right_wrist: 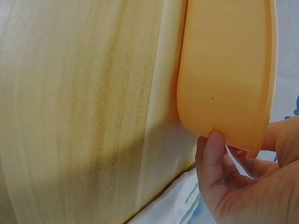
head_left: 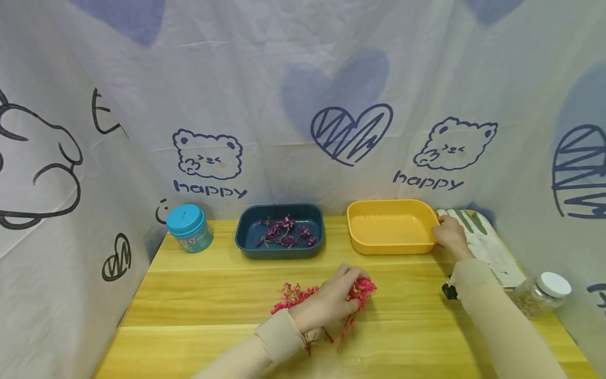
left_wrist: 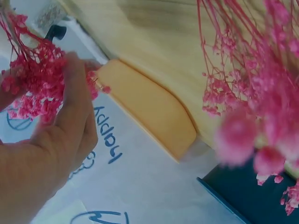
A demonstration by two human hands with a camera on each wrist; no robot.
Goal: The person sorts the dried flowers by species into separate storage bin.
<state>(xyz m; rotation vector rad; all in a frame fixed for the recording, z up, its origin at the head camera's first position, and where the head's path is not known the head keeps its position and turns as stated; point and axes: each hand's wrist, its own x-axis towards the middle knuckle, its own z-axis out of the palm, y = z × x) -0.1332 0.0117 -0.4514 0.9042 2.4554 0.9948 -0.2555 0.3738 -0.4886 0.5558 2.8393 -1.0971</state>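
My left hand (head_left: 331,299) grips a bunch of pink dried flowers (head_left: 363,287) above the middle of the table. In the left wrist view, pink blossoms (left_wrist: 44,79) sit between the thumb and the fingers, and more pink sprays (left_wrist: 261,70) hang close to the camera. My right hand (head_left: 451,236) holds the right end of a yellow tray (head_left: 393,248). Seen from the right wrist, fingertips (right_wrist: 215,144) press the tray's end wall (right_wrist: 224,93) while the thumb is partly hidden behind the rim. Nothing lies inside the yellow tray.
A dark blue tray (head_left: 279,253) with purple dried flowers (head_left: 289,234) stands back left of centre. Beside it is a blue-lidded jar (head_left: 189,229). A white patterned cloth item (head_left: 497,252) and a white-lidded clear jar (head_left: 544,295) stand at the right, near a small black object (head_left: 448,290).
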